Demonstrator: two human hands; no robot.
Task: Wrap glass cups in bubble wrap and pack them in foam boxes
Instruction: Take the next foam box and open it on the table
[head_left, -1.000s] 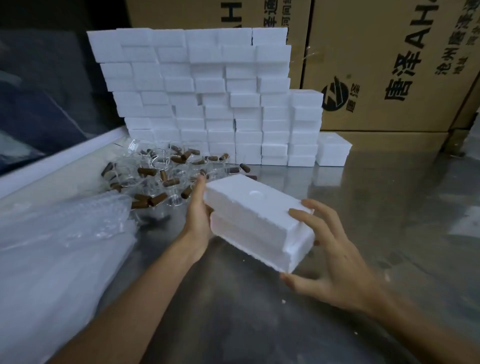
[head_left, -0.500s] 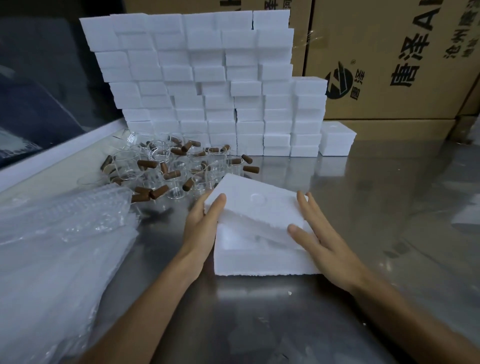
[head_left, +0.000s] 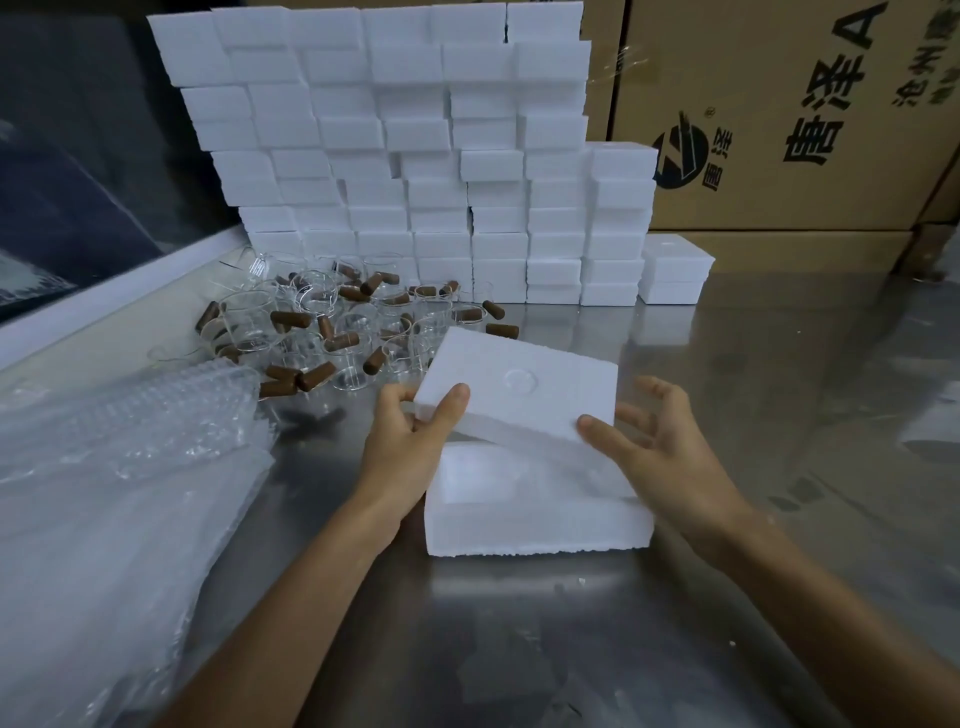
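Observation:
A white foam box base (head_left: 535, 525) stands on the steel table in front of me. Its foam lid (head_left: 519, 389) is raised and tilted above it, near edge lifted. My left hand (head_left: 410, 447) pinches the lid's left corner between thumb and fingers. My right hand (head_left: 649, 452) has its thumb against the lid's right near edge, the fingers spread beside it. Behind the box lies a heap of clear glass cups (head_left: 332, 327) with brown cork stoppers. A pile of bubble wrap (head_left: 114, 478) covers the table's left side.
A tall wall of stacked white foam boxes (head_left: 415, 156) stands at the back, with a single low stack (head_left: 675, 270) at its right. Brown cardboard cartons (head_left: 779, 119) rise behind. The steel table (head_left: 779, 415) stretches bare to the right.
The box came down from the air onto the table. Since then the lid has been lifted off the base at its near edge, with my left hand gripping its corner.

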